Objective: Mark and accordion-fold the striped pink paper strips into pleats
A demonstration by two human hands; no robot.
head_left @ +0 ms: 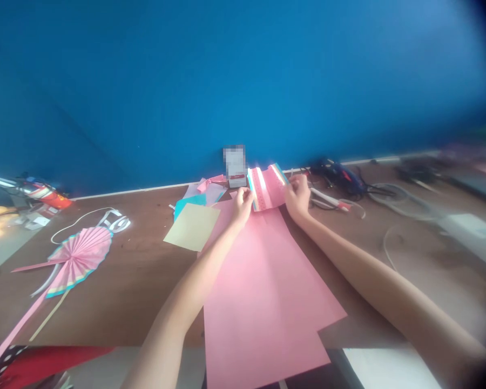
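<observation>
here's the head view: the left hand (243,206) has thumb and fingers closed on one edge of the pink striped paper (269,189), the right hand (298,198) pinches the opposite edge, and there it is, tilted and creased between them. is its lower edge touching the big pink sheets (263,292) underneath? can't tell from here. careful now, because if those two pinches pull unevenly, the folds could go skewed; too hard a tug could flatten them or tear the paper. the blue-and-yellow border runs close by the right fingertips, and a dragging thumb might crumple it. just beyond the left fingers stands a small box (237,178), easily tipped by a knuckle. left of those fingers, the yellow sheet (192,227) could be swept aside by a swinging forearm. right of the right fingers, a white cable (328,199) might snag a wrist. and nearer the body, those pink sheets overhang the table (146,302), so one brush could set them sliding!
</observation>
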